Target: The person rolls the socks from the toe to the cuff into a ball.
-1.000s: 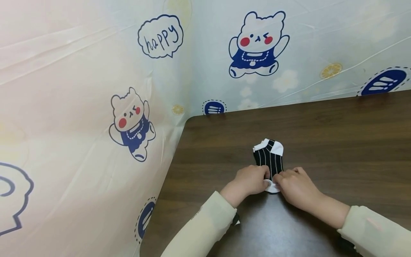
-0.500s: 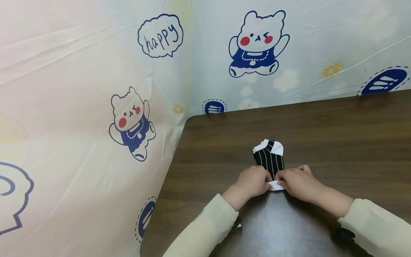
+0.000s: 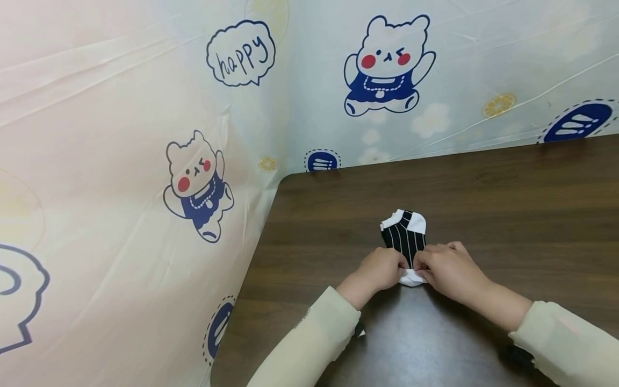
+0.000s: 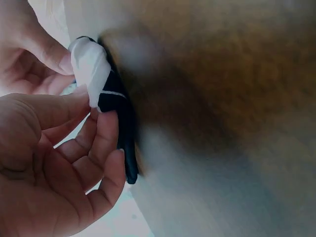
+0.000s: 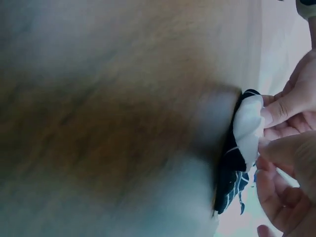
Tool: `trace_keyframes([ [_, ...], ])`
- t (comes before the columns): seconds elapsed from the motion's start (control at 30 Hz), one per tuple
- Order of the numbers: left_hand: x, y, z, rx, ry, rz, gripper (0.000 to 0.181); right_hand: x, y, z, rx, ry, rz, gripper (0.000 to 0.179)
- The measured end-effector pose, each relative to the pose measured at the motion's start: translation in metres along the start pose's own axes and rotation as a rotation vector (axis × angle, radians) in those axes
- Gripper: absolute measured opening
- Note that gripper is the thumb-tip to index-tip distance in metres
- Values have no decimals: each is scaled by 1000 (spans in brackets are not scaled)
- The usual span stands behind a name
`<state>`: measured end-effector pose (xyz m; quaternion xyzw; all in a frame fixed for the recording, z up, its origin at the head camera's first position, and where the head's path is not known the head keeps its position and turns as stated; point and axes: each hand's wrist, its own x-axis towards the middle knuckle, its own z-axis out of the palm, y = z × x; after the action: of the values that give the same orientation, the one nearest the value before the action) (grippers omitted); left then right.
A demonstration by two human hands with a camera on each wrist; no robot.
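Note:
A black ankle sock point(image 3: 405, 239) with thin white stripes lies on the brown table, its white heel and cuff at the far end. Its white near end point(image 3: 411, 278) is between both hands. My left hand point(image 3: 382, 269) pinches the left corner of that white part with thumb and fingers. At the right corner, my right hand point(image 3: 450, 269) pinches it too. In the left wrist view the white fabric point(image 4: 90, 66) is bunched over the black, with both thumbs against it. The right wrist view shows the same white fabric point(image 5: 248, 126) under the thumbs.
A dark item with a white tip point(image 3: 360, 330) shows partly from behind the left sleeve. Another black item point(image 3: 519, 357) lies partly under the right sleeve. Printed cloth sheets point(image 3: 309, 123) stand along the table's left and back edges.
The white end was drawn into a narrow band half a second ago and now looks broader and rounder. Both hands have shifted only slightly and keep hold of it.

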<state>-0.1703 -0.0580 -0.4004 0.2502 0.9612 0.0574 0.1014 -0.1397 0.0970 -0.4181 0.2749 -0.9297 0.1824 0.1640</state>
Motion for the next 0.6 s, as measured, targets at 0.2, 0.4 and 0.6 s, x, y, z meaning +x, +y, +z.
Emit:
trace_keyframes([
  [0.2,6,-3,-3,-19,-77,-3,13,-1,-4,-3,-18,-5,-77,17],
  [0.4,11,-6,-2,-31,-90,4,11,-2,-5,-2,-38,-22,-116,24],
  [0.6,9,-8,-2,-82,-14,12,8,-3,-2,2,-41,-15,-119,19],
])
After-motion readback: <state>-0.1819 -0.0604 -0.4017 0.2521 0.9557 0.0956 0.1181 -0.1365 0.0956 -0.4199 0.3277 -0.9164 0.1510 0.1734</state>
